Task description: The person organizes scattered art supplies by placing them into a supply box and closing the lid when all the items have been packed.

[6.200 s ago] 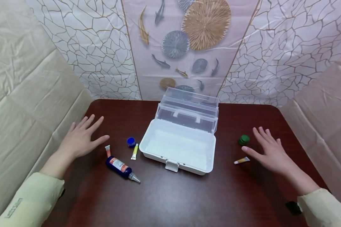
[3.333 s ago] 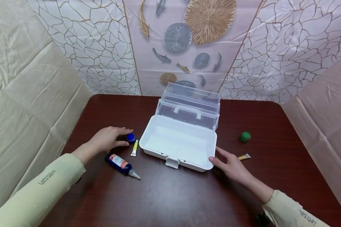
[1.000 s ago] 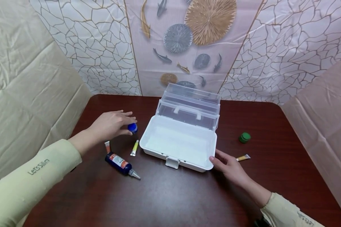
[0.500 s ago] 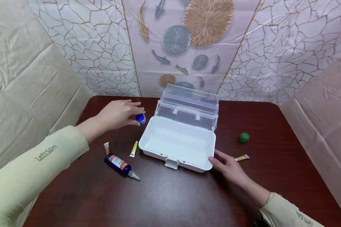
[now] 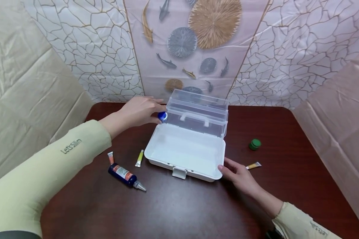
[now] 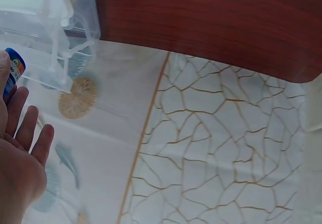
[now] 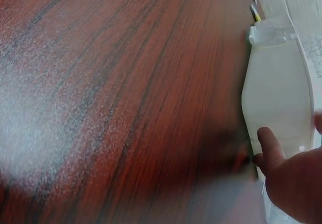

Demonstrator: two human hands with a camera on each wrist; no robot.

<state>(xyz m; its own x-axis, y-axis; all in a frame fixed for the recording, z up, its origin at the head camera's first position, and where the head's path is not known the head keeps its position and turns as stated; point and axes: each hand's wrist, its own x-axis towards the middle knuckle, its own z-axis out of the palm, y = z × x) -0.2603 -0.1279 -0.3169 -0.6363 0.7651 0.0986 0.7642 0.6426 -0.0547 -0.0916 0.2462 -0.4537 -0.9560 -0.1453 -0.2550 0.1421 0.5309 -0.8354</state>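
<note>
My left hand (image 5: 140, 111) pinches a small blue-lidded paint jar (image 5: 162, 116) between thumb and fingers. The jar is held up at the back left corner of the white plastic storage box (image 5: 183, 147), beside its raised clear lid (image 5: 197, 114). In the left wrist view the jar (image 6: 15, 70) shows a printed label at the frame's edge. At the box's front right corner, my right hand (image 5: 240, 174) grips the rim, thumb over the edge. The right wrist view shows that thumb on the white wall (image 7: 276, 88); the other fingers are mostly hidden.
Left of the box lie a yellow paint tube (image 5: 139, 158), an orange tube (image 5: 111, 157) and a dark blue bottle with a nozzle (image 5: 122, 173). To the right are a green jar (image 5: 255, 144) and a yellow-orange tube (image 5: 253, 165). Patterned cloth (image 5: 107, 49) hangs behind the table.
My left hand has reached the blue jar, picked it up and carried it back and right to the box. My right hand came to the box's corner and stays there.
</note>
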